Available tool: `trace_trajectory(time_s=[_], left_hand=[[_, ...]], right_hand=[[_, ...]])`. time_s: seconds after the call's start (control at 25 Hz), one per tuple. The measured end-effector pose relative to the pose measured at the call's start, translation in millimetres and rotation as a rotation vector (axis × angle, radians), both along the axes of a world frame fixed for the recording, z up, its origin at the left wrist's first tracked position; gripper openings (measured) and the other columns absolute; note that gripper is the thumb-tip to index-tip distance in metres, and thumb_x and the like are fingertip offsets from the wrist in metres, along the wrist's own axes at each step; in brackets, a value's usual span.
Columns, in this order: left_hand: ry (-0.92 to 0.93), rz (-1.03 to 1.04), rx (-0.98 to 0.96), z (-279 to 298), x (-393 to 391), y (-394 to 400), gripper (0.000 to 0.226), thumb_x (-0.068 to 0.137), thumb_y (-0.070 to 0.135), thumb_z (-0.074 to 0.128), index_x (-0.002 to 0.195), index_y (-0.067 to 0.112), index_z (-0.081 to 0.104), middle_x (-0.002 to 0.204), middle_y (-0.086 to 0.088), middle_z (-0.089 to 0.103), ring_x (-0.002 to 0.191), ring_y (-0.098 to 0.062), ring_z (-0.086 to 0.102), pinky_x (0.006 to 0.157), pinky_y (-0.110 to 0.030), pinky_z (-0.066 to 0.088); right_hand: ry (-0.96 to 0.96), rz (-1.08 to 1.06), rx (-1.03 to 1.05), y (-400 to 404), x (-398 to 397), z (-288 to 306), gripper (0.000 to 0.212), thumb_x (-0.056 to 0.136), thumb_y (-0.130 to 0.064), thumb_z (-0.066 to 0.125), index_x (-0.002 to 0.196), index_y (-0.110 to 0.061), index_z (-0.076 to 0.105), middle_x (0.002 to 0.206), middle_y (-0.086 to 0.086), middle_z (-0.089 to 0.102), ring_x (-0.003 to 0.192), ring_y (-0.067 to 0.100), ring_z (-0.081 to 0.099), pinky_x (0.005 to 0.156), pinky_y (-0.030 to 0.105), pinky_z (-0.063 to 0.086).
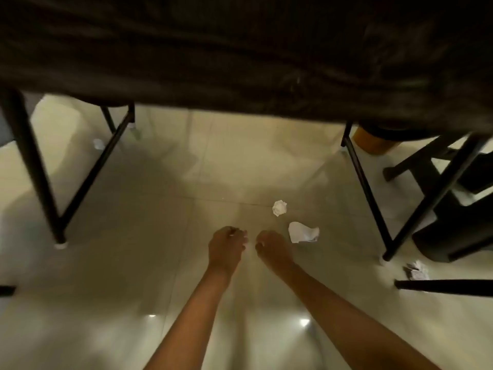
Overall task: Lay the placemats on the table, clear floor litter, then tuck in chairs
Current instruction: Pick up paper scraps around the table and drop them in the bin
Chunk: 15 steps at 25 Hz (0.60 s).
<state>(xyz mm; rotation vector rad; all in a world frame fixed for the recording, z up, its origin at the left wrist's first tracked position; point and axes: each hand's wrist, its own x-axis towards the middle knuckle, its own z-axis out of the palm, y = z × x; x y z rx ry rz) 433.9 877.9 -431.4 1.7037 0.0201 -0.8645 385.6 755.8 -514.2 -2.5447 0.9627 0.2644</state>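
I am looking under the dark-clothed table (240, 62) at a glossy tiled floor. My left hand (226, 248) and my right hand (273, 249) reach out side by side, low over the tiles, fingers curled. A sliver of white paper shows at my left fingertips. Nothing shows plainly in my right hand. A flattened white paper scrap (302, 232) lies just right of my right hand. A crumpled paper ball (279, 207) sits slightly farther. Another ball (98, 144) lies far left by a table leg, and a torn wrapper (417, 269) lies at the right.
Black angled table legs stand at the left (40, 169) and right (373, 198). A black chair base (453, 231) and a chair leg (442, 287) crowd the right side. An orange container (373, 144) sits at the back right.
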Motion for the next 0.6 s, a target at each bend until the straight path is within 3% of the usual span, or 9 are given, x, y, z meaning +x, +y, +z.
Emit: trace_trajectory(time_s=[0.12,0.2,0.32,0.36,0.44,0.52,0.6], left_hand=[[-0.153,-0.218,0.087,-49,15,-33,0.029,0.066,0.034,0.054,0.074,0.008,0.065,0.085,-0.019,0.068,0.08,-0.033,0.063,0.071,-0.037,0.049],[-0.284,-0.375,0.15,-66,25,-53,0.032,0.071,0.032,0.059,0.079,0.001,0.065,0.094,-0.026,0.067,0.089,-0.038,0.064,0.077,-0.042,0.052],[-0.404,-0.512,0.185,-72,36,-77,0.019,0.088,0.021,0.058,0.073,0.009,0.06,0.081,-0.014,0.062,0.072,-0.021,0.058,0.066,-0.03,0.047],[-0.418,-0.507,0.19,-73,37,-86,0.022,0.089,0.021,0.057,0.071,0.009,0.059,0.079,-0.014,0.061,0.07,-0.019,0.056,0.066,-0.031,0.047],[-0.381,-0.501,0.204,-78,30,-97,0.025,0.089,0.023,0.057,0.072,0.005,0.059,0.079,-0.017,0.061,0.071,-0.02,0.055,0.068,-0.032,0.048],[-0.268,-0.491,0.18,-91,16,-96,0.023,0.088,0.021,0.057,0.07,0.006,0.058,0.079,-0.016,0.06,0.073,-0.022,0.054,0.069,-0.03,0.044],[-0.156,-0.495,0.164,-108,9,-89,0.016,0.087,0.015,0.058,0.076,0.005,0.064,0.089,-0.02,0.064,0.082,-0.028,0.062,0.072,-0.03,0.045]], right_hand=[[0.114,-0.01,-0.227,-48,-7,-47,0.044,0.093,-0.018,0.044,0.137,-0.017,0.04,0.145,0.013,0.031,0.135,0.032,0.029,0.107,0.045,0.031],[0.151,-0.118,-0.181,-77,-18,-74,0.053,0.096,-0.022,0.041,0.147,-0.022,0.026,0.155,0.016,0.012,0.142,0.038,0.013,0.113,0.054,0.018],[0.107,-0.25,-0.072,-83,-37,-92,0.051,0.097,-0.029,0.043,0.145,-0.018,0.032,0.151,0.017,0.026,0.138,0.039,0.024,0.111,0.048,0.025],[0.069,-0.204,-0.183,-79,-39,-97,0.05,0.091,-0.028,0.054,0.138,-0.017,0.043,0.142,0.018,0.039,0.132,0.04,0.035,0.107,0.048,0.032],[0.064,-0.161,-0.226,-66,-38,-96,0.056,0.056,-0.03,0.085,0.105,-0.012,0.068,0.102,0.015,0.066,0.096,0.035,0.064,0.083,0.046,0.051],[0.058,-0.192,-0.191,-59,-36,-105,0.061,0.026,-0.039,0.091,0.077,-0.012,0.072,0.07,0.01,0.067,0.06,0.027,0.065,0.058,0.039,0.055],[0.005,-0.14,-0.176,-52,-37,-110,0.055,0.022,-0.042,0.089,0.064,-0.01,0.07,0.057,0.009,0.062,0.046,0.022,0.059,0.046,0.029,0.05]])
